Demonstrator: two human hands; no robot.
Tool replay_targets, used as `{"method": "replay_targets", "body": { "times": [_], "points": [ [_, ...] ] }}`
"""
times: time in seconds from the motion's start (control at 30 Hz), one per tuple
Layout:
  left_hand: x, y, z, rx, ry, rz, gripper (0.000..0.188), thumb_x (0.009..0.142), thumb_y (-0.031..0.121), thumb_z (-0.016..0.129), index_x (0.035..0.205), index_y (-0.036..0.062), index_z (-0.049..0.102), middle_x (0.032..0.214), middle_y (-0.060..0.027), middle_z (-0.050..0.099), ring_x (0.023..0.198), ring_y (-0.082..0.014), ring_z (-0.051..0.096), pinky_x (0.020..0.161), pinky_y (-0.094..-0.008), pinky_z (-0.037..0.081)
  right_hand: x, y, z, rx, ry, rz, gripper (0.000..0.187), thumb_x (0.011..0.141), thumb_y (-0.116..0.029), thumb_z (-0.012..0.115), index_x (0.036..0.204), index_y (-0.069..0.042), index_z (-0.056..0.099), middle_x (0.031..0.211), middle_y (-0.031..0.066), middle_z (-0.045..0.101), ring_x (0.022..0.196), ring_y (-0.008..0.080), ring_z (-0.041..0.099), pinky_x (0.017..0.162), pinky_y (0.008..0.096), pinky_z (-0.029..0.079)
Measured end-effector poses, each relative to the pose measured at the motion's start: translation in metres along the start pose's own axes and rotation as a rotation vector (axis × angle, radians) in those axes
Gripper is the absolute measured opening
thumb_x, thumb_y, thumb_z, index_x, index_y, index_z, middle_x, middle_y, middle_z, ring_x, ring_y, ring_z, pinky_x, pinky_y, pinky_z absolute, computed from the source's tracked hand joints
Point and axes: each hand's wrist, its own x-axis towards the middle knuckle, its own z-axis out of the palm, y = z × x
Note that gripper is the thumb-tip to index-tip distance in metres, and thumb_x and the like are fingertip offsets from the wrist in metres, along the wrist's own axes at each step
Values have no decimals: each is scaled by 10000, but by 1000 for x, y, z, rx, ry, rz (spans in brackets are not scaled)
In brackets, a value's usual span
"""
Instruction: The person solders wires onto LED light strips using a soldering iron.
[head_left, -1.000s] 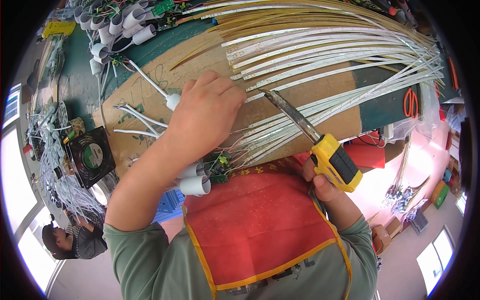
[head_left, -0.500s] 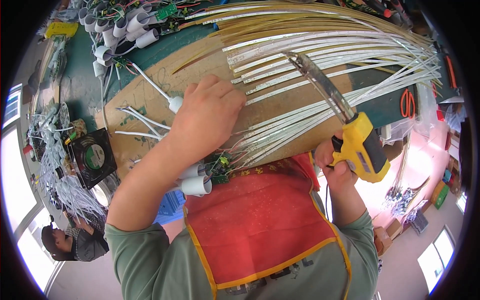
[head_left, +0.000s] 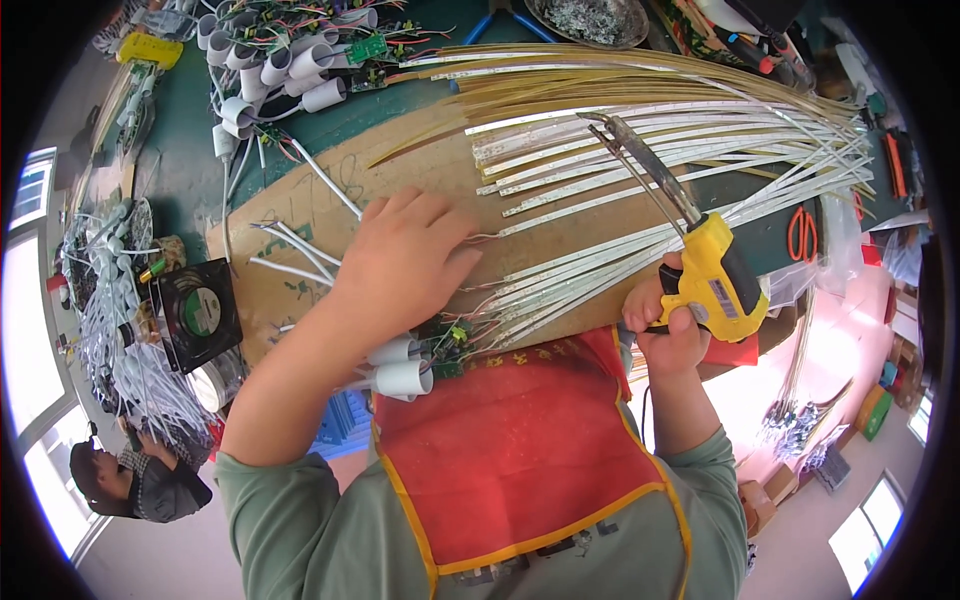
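My right hand (head_left: pixel 668 325) grips the yellow and black handle of a soldering gun (head_left: pixel 728 285). Its long metal tip points up and left over the strips. My left hand (head_left: pixel 410 255) is closed, palm down, over the brown board. A white cable (head_left: pixel 328 178) runs in under its knuckles, and thin wires show beside its fingertips, near the end of a white LED strip (head_left: pixel 560 207). What its fingers hold is hidden. Below that hand lie white lamp sockets (head_left: pixel 404 379) and a small green circuit board (head_left: pixel 447 343) wired to other strips (head_left: pixel 590 280).
More sockets with circuit boards (head_left: pixel 300 62) heap at the far left. A black fan (head_left: pixel 195 314) stands left of the board (head_left: pixel 300 200). Orange-handled scissors (head_left: pixel 802 234) lie at right. A metal dish (head_left: pixel 590 22) and blue-handled pliers (head_left: pixel 495 28) are at the back. Another person (head_left: pixel 135 480) sits lower left.
The view has shifted slightly, with the bench's far side showing more. My left hand has turned a little and now covers the socket at the cable's end. The soldering gun stays in my right hand.
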Motion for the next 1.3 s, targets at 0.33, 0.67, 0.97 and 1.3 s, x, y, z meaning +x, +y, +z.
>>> {"method": "replay_targets", "body": {
  "times": [0.33,0.67,0.97,1.3],
  "points": [
    [-25,13,-17,-20,-314,111,128,851,185,672,941,94,672,959,-97,618,914,-329,587,806,-436,466,-4,2,-8,118,-12,55,666,898,-347,725,1370,8,417,762,51,504,646,176,497,587,326,443],
    [4,-69,-25,264,154,-121,140,864,164,612,953,76,675,923,-98,643,964,-328,612,832,-450,488,-5,7,-11,145,26,62,726,852,-388,778,1355,-5,421,730,37,488,615,165,486,584,332,444],
    [-15,-145,-56,738,388,-405,331,779,36,636,1077,160,712,1339,-82,552,1279,-292,481,999,-454,396,0,11,-10,34,-36,-53,640,926,-419,658,1340,9,424,713,24,483,571,134,481,522,287,420],
    [-8,-108,-65,518,682,-105,133,839,115,688,969,92,670,1070,-34,692,1093,-262,630,993,-449,426,-1,7,-7,23,-21,-19,636,930,-414,666,1340,13,432,720,26,491,579,133,475,533,292,423]
  ]
}}
